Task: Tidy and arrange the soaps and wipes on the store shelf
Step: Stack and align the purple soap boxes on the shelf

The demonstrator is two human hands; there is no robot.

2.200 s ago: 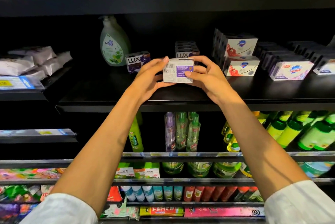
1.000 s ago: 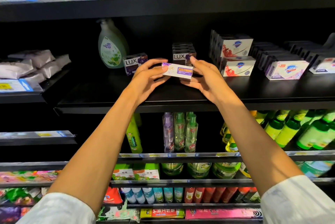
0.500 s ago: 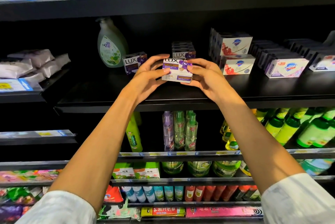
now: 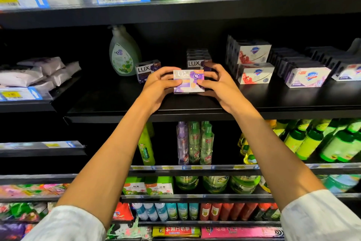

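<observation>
My left hand [image 4: 158, 86] and right hand [image 4: 218, 86] both pinch purple Lux soap box [image 4: 188, 81], fingers curled round its ends. Box sits front-facing, near front edge of black shelf [image 4: 109, 104], in front of Lux stack [image 4: 197, 59]. One more Lux box [image 4: 147, 70] crooked toward left, not yet straightened. Wipes packs [image 4: 35, 73] at far left edge in messy heap. I guess lots left.

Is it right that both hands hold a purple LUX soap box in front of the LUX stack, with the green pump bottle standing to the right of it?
Not quite. The head view shows the green pump bottle standing to the left of the purple LUX soap box, not the right. The rest holds: left hand and right hand both hold it in front of the LUX stack.
</observation>
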